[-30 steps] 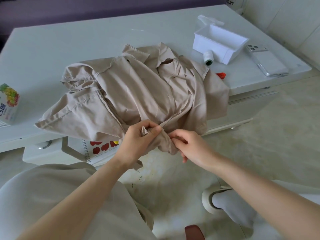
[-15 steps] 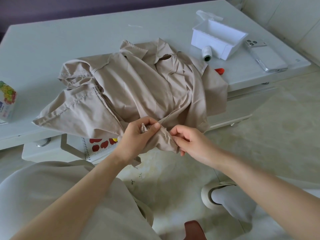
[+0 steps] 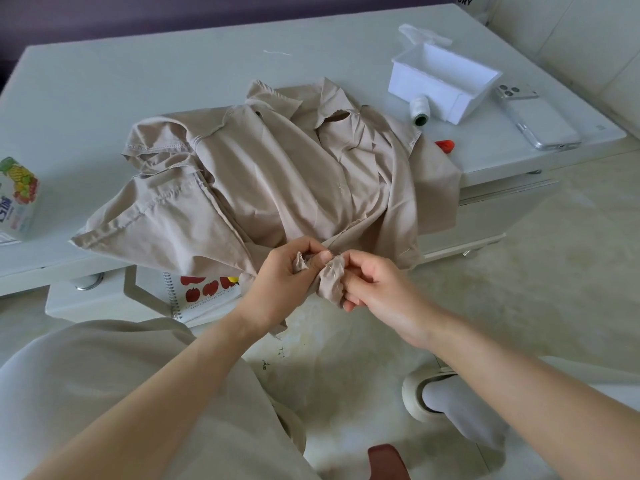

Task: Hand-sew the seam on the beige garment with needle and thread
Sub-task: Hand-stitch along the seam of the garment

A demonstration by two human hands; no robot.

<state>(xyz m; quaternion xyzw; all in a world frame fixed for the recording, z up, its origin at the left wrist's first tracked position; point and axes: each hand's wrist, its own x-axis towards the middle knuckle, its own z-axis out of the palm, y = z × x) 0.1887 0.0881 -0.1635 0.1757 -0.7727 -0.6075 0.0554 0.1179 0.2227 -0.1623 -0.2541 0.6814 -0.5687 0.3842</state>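
Soft, even daylight fills the scene. The pale desk [image 3: 104, 91] is bright without glare; shadows under its near edge are faint. Focus is sharp, and wide-angle bending curves the desk's edges.

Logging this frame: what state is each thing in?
beige garment, crumpled, front edge bunched between both hands.
left hand, pinching the garment's edge.
right hand, pinching the same fold.
white box, open on top.
thread spool, lying on its side.
phone, face down.

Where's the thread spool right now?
Head view, upper right: the thread spool lies on the table, right beside the white box, just past the beige garment.
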